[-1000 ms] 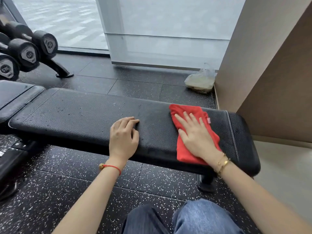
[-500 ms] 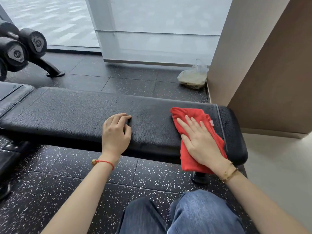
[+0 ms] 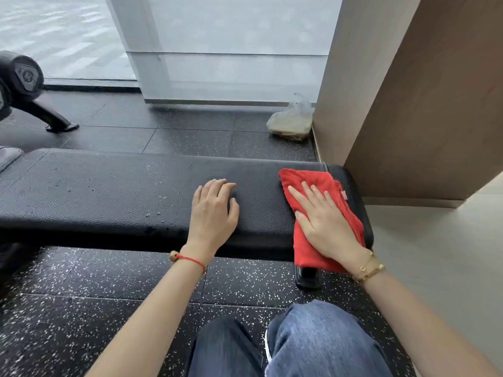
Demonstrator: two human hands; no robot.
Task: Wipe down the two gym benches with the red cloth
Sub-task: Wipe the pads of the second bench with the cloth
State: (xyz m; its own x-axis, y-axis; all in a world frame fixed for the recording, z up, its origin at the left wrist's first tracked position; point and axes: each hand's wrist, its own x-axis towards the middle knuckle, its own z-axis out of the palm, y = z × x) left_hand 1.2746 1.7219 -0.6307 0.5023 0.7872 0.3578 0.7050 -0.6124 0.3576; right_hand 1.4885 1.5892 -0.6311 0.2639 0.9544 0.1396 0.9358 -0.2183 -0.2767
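head: right hand flat, fingers straight, pressing cloth onto bench right end, draped over near edge to wipe | left hand relaxed, holding nothing, likely bracing | second bench barely visible far left

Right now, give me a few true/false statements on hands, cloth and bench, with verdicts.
1. The right hand presses flat on the red cloth. True.
2. The cloth lies at the left end of the bench. False: it lies at the right end and hangs over the near edge.
3. The left hand rests bare on the bench pad. True.
4. The left hand holds a second cloth. False: it holds nothing.
5. A plastic bag lies on the floor by the wall beyond the bench. True.
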